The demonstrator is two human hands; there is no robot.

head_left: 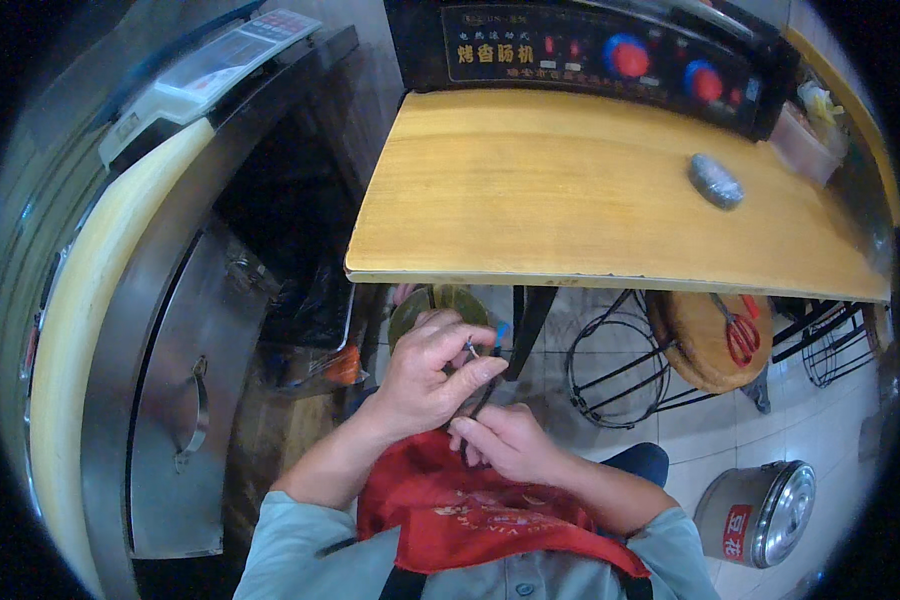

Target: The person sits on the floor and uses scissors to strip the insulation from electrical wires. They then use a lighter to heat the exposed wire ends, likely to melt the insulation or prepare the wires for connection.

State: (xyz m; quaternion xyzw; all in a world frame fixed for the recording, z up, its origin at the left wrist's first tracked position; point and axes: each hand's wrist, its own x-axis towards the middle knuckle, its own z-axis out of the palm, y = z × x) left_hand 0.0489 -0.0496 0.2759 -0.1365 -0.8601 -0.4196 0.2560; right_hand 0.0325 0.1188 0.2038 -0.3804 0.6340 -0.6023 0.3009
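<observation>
Above my lap, both hands are closed on a thin dark strip (pixel 485 392) that runs between them. My left hand (pixel 425 378) is higher, its thumb and forefinger pinching near a small shiny metal piece (pixel 472 349) at the upper end. Lower and to the right, my right hand (pixel 510 441) grips the strip's other end with curled fingers. What exactly the strip is cannot be made out. A red apron (pixel 460 505) lies over my lap just beneath the hands.
Ahead stands a wooden table (pixel 530 190) bearing a plastic-wrapped grey lump (pixel 716 181) and a black machine with knobs (pixel 610 60). A steel cabinet (pixel 195 420) and a scale (pixel 215 75) are at left. At right are a round stool (pixel 705 350), a red whisk (pixel 741 338) and a lidded steel pot (pixel 755 512).
</observation>
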